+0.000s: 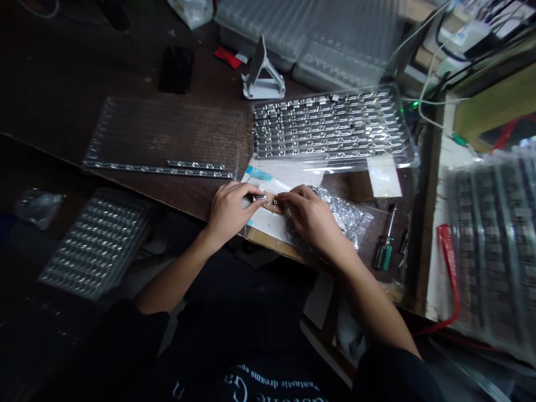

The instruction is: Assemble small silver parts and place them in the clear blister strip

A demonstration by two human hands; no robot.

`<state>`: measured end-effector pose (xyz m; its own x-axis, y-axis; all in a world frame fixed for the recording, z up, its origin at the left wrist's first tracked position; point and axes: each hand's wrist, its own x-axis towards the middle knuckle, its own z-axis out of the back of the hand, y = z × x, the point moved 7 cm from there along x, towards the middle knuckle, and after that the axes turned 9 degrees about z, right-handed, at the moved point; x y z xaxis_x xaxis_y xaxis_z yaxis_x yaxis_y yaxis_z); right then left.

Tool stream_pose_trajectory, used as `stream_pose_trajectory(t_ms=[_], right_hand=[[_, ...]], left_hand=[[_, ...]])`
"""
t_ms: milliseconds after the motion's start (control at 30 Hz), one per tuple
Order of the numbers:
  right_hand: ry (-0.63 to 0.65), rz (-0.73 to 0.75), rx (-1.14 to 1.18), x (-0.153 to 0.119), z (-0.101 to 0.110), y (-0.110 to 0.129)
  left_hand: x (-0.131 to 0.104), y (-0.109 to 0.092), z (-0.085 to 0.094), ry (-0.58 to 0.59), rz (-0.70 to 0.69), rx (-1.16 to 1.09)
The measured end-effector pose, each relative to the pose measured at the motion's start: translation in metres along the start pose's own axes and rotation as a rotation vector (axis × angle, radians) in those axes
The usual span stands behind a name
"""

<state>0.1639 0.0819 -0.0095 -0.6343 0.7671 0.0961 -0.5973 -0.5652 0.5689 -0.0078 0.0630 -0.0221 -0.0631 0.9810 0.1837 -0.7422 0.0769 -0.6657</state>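
Pinching: my left hand (228,211), on a metal connector (259,197).
Right hand (312,213): near; grip I cannot tell.
Counter (71,72): dark brown, bearing clear trays (176,128).
Dim left: tray stack (98,243).

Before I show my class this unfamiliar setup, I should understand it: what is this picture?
There is no machine: one camera, worn on a person's head, looks forward and down. The person's bare left hand holds a small metal part; the bare right hand is close by, its grip too small to make out. On the dark table are a clear tray with metal pieces along its near edge, another tray filled with rows of pieces, a pale stand, a plastic bag and screwdrivers.
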Motion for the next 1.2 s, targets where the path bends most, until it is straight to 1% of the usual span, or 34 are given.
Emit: stream_pose_trajectory(t_ms=[67,167,233,300,467,567,633,733,800,900,1000,1200], right_hand=[[-0.054,0.019,0.023,0.001,0.002,0.001],[-0.073,0.049,0.064,0.005,-0.001,0.003],[-0.052,0.058,0.076,0.008,-0.006,0.003],[-0.016,0.067,0.034,0.008,-0.011,0.004],[0.075,0.141,-0.23,0.006,-0.019,0.019],[0.126,0.165,-0.219,0.006,-0.017,0.025],[0.103,0.133,-0.16,0.004,-0.009,0.02],[0.019,-0.001,-0.164,-0.004,0.012,0.0],[0.042,-0.081,-0.221,-0.01,0.02,-0.013],[0.14,-0.098,-0.258,-0.014,0.018,-0.021],[0.174,-0.059,-0.278,-0.014,0.013,-0.017],[0.197,-0.071,-0.37,-0.013,0.012,-0.011]], left_hand=[[0.0,0.0,0.0,0.007,-0.001,-0.003],[0.0,0.0,0.0,0.005,0.007,-0.008],[0.0,0.0,0.0,0.003,0.007,-0.004],[0.0,0.0,-0.001,0.006,0.002,0.004],[0.0,0.002,-0.001,-0.006,-0.002,0.008],[0.003,0.0,0.001,-0.01,-0.002,-0.007],[0.005,-0.004,0.004,-0.028,-0.004,-0.025],[0.009,-0.019,0.004,-0.042,-0.038,-0.074],[0.011,-0.03,-0.002,-0.014,-0.068,-0.12],[0.013,-0.039,-0.017,0.047,-0.085,-0.154],[0.013,-0.039,-0.026,0.067,-0.089,-0.143],[0.012,-0.036,-0.031,0.076,-0.091,-0.099]])
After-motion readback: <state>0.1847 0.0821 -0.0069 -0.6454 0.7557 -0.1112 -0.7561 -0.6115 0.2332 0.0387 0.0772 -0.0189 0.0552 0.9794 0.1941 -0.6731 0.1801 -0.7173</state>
